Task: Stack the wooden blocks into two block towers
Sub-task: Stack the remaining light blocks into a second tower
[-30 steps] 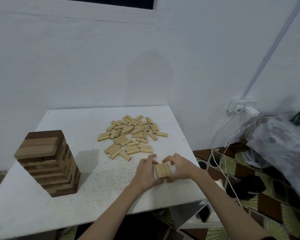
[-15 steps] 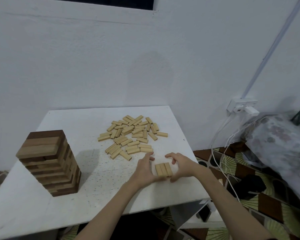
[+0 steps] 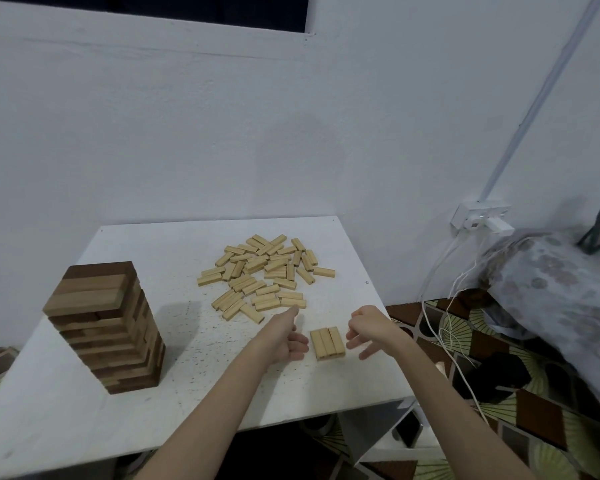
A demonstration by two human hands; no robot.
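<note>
Three light wooden blocks lie side by side as a flat row on the white table, near its right front. My left hand hovers just left of the row, fingers apart, index finger stretched toward the loose pile. My right hand hangs just right of the row, fingers loosely curled and empty. Neither hand touches the row. Behind them lies a scattered pile of several light blocks. A tall tower of darker and lighter blocks stands at the table's left front.
The table's right edge drops to a patterned floor with white cables. A wall socket and a covered bundle sit to the right. A white wall rises close behind the table.
Both hands have let go of the three-block row and drawn apart to either side. The left index finger now points toward the loose pile. The row stays in place.
</note>
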